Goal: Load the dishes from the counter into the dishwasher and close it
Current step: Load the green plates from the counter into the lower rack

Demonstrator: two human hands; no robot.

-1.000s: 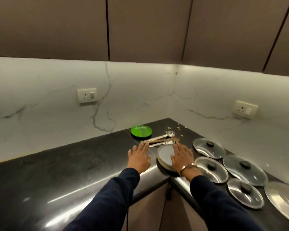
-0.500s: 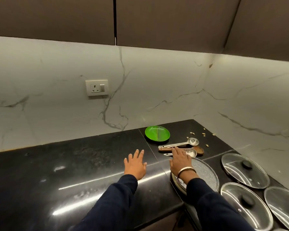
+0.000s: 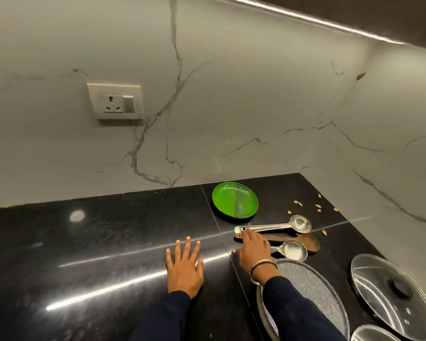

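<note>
A green plate lies near the back of the black counter. In front of it lie a steel ladle, a wooden spoon and a second steel ladle, handles pointing left. My right hand lies over the handle ends, fingertips touching the far ladle's handle; I cannot tell whether it grips anything. My left hand rests flat and spread on the bare counter. A grey speckled plate sits under my right forearm.
Glass pot lids lie on the counter at the right, another lid at the bottom edge. Several seeds are scattered near the corner. Marble walls close off the back and right; a wall socket is at the left.
My right hand has moved off the grey plate and forward onto the spoon handles. My left hand stayed flat on the counter. The view has come closer to the counter.
</note>
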